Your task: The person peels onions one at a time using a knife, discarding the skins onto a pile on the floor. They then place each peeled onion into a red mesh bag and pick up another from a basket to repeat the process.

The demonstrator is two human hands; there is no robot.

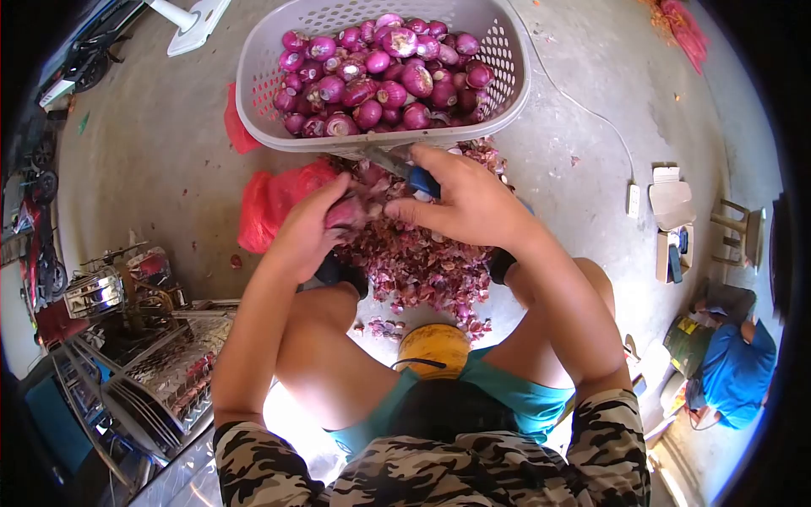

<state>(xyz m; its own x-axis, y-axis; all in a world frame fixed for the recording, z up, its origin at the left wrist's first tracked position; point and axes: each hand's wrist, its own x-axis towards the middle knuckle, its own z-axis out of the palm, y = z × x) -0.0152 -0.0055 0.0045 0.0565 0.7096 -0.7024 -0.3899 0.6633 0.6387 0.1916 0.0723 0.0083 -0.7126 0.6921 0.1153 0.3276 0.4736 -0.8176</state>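
Note:
My left hand point(314, 221) is closed round a red onion point(343, 214), left of the middle of the view. Across from it, my right hand point(456, 198) grips a knife point(387, 160) by its blue handle, the blade pointing up and left above the onion. The two hands are a short way apart, and the space between them is blurred. Below them a heap of onion skins point(422, 262) lies on the floor between my feet. Just beyond my hands stands a grey basket point(253, 93) holding several peeled-looking purple onions point(393, 72).
A red mesh bag point(274, 203) lies left of the skins. A yellow container point(435, 348) is between my legs. Metal racks point(160, 372) stand at the left. A power strip point(634, 199), an open box point(674, 245) and a person in blue point(735, 372) are at the right.

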